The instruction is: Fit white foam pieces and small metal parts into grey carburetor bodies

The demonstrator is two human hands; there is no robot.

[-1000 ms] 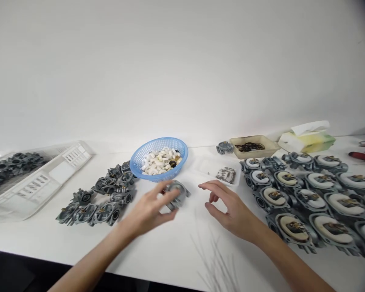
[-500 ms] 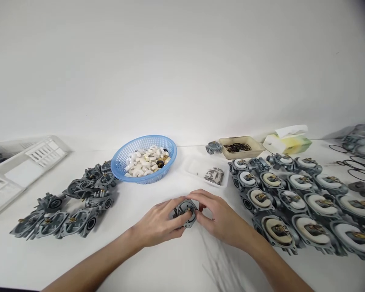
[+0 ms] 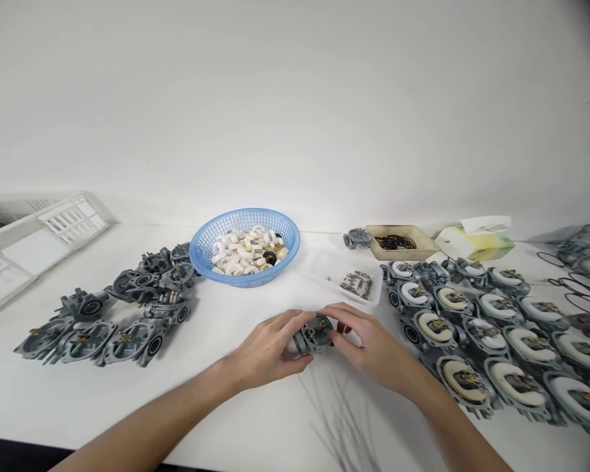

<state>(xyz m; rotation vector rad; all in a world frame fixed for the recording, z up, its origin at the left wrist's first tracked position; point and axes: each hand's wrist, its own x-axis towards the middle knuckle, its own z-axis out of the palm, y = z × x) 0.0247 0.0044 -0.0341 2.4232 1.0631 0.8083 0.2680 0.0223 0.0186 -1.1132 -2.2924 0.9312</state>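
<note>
We've got one grey carburettor body between both hands, center-bottom of the frame, resting on or just above the white tabletop; can't tell which. Left hand is closed round its left side, thumb and fingers wrapped on the casting. Right hand pinches its right edge w/ fingertips, other fingers curled. Brass bits show on the body's top face; no white float on it as far as we can see.

Progress, judging by how things lie: at right of frame, rows of finished-looking bodies w/ white floats stand packed together, approx. a dozen or more, running off the right edge. At left of frame, a cluster of bare bodies, no floats on them, lies in two rough rows. So a good share looks done, and the left pile plus the piece in hand looks left to do.

Just above the hands: blue basket holding white plastic pieces and a dark one, and right of it a clear shallow tray w/ a small heap of metal pins. Further back at upper right, a beige tray of dark rings, a lone body beside it, and a tissue pack. Loose black O-rings lie at far right. A white crate sits at far left. Thin grey wires lie on the tabletop below the hands.
</note>
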